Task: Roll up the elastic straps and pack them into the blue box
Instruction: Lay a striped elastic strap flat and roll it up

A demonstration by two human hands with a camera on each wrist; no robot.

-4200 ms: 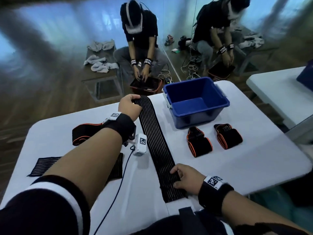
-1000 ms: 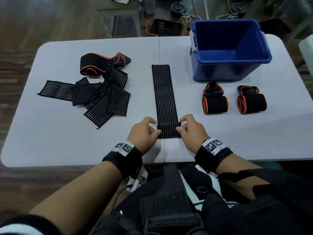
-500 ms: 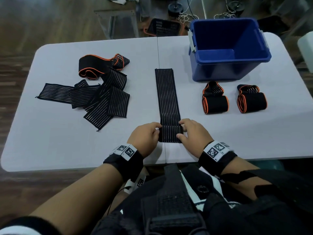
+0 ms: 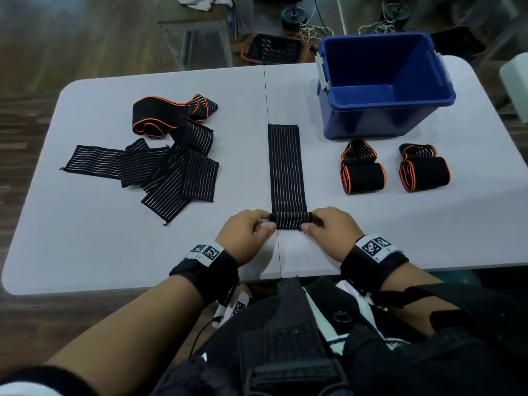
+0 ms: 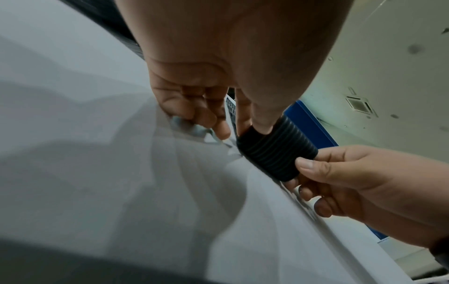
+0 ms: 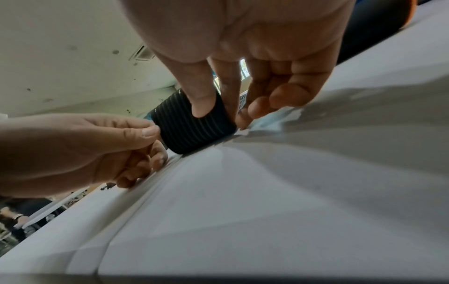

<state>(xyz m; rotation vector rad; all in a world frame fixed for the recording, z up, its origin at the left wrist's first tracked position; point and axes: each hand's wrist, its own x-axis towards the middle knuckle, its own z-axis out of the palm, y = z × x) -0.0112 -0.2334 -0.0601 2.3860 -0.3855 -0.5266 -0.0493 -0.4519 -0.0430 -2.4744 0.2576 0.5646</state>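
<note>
bench: wide pale grey folding bench [image 4: 85, 238] with a centre seam; it carries everything, and the strap being worked lies along that seam
box: deep blue plastic box [image 4: 383, 110] at the far right, open and with nothing visible inside; judged the last stop, so no reach toward it yet
loose pile: tangled heap of black white-striped elastic straps [image 4: 174, 167], one orange-edged, far left; judged still to be rolled
finished rolls: two black orange-edged rolled straps [image 4: 363, 174] just in front of the box, not yet packed
strap in hand: long black elastic strap with thin white stripes [image 4: 287, 167], flat and straight, its near end wound into a small tight roll [image 4: 291, 220]
left hand [image 4: 245, 235]: thumb and forefinger pinch the roll's left end; other fingers curled loosely against the bench
right hand [image 4: 331, 232]: thumb and forefinger pinch the roll's right end likewise
doing it well: turn both ends at the same rate so the edges stack flush; keep light tension on the flat tail; press down so the core stays tight; a skewed start would likely cone the roll
</note>
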